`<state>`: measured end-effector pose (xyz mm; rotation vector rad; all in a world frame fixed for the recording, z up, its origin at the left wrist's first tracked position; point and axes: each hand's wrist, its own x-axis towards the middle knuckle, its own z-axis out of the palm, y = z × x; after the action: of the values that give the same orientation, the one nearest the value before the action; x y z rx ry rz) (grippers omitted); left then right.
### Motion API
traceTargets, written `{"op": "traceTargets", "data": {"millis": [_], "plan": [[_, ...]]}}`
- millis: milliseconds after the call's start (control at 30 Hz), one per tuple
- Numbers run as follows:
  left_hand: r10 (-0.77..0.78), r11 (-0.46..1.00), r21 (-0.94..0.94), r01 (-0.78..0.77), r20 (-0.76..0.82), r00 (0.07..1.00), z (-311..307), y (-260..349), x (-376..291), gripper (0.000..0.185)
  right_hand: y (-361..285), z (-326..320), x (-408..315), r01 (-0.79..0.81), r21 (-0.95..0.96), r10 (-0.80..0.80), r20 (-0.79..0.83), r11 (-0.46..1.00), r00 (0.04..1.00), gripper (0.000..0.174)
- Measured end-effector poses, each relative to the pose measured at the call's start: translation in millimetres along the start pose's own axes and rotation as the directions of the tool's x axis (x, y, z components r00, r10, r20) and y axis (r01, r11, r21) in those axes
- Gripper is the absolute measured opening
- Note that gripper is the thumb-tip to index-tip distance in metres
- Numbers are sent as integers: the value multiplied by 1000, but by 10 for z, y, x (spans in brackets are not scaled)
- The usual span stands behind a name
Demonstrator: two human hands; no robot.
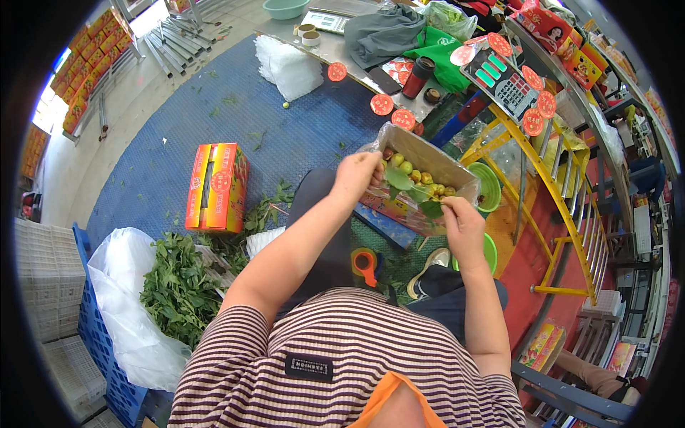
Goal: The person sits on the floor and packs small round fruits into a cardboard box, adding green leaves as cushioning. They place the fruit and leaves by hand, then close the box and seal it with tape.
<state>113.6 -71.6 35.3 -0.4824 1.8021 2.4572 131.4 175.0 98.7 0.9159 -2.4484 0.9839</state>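
An upright cardboard box [428, 155] stands open in front of me, lined with clear plastic film. Round green and reddish fruits [415, 175], which look like jujubes, lie in it. My left hand [358, 172] pinches the plastic film at the box's left corner. At the near right edge, my right hand [463, 227] has its fingertips closed on the stem end of a leafy sprig [409, 184], whose green leaves lie over the near side of the box and some of the fruits. The box's near wall is partly hidden by leaves and film.
A closed red and yellow carton [218, 187] stands on the blue mat at left, near a heap of leafy stems [179, 289] on white plastic. An orange tape dispenser [365, 265] lies between my legs. Green basins [486, 184] and a yellow ladder [564, 224] are at right; a cluttered metal table [342, 61] is ahead.
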Motion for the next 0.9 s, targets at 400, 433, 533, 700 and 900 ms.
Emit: {"op": "traceTargets", "data": {"millis": [400, 433, 533, 700, 900], "plan": [[120, 904, -291, -313, -529, 840, -2445, 88, -466, 26, 1529, -85, 170, -626, 260, 590, 209, 735, 780, 16], [32, 910, -294, -293, -655, 755, -2767, 21, -730, 26, 1768, -2, 143, -606, 298, 543, 273, 737, 794, 18], [28, 936, -168, -309, -839, 543, -3718, -123, -1643, 34, 2422, 194, 55, -730, 125, 653, 365, 672, 664, 29], [-8, 978, -54, -204, -976, 218, -4708, -583, -3393, 34, 3067, 234, -109, -529, -385, 639, 265, 757, 722, 50], [-309, 842, -231, 488, -947, 85, -4903, -1540, -4228, 24, 2847, 273, -220, -493, -170, 517, 394, 853, 760, 25]]}}
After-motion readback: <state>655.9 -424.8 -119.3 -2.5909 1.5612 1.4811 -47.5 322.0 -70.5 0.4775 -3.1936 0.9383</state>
